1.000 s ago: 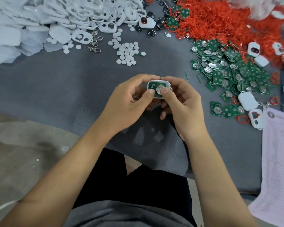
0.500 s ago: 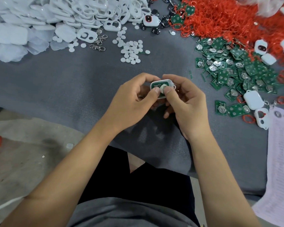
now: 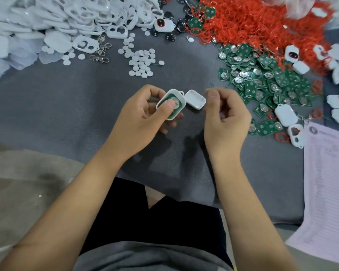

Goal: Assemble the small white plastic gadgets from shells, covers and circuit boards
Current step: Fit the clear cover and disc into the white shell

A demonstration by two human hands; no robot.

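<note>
My left hand (image 3: 137,118) grips a white shell (image 3: 179,94) with a green circuit board (image 3: 175,111) seated in it, thumb pressing on the board's silver battery. My right hand (image 3: 225,118) holds a white back cover (image 3: 195,99) just right of the shell, its hollow side up; the cover's near edge is pinched by fingers partly hidden behind it. Shell and cover almost touch above the grey cloth.
A heap of white covers and shells (image 3: 57,22) lies far left, white discs (image 3: 141,63) and metal clasps (image 3: 101,53) in the middle. Green boards (image 3: 262,75) and red rings (image 3: 252,22) fill the far right, with finished gadgets (image 3: 285,116) and a printed sheet (image 3: 327,182) at the right edge.
Both hands held the shell with the board together before. Now my right hand has moved off to the right and holds a separate white cover beside the shell.
</note>
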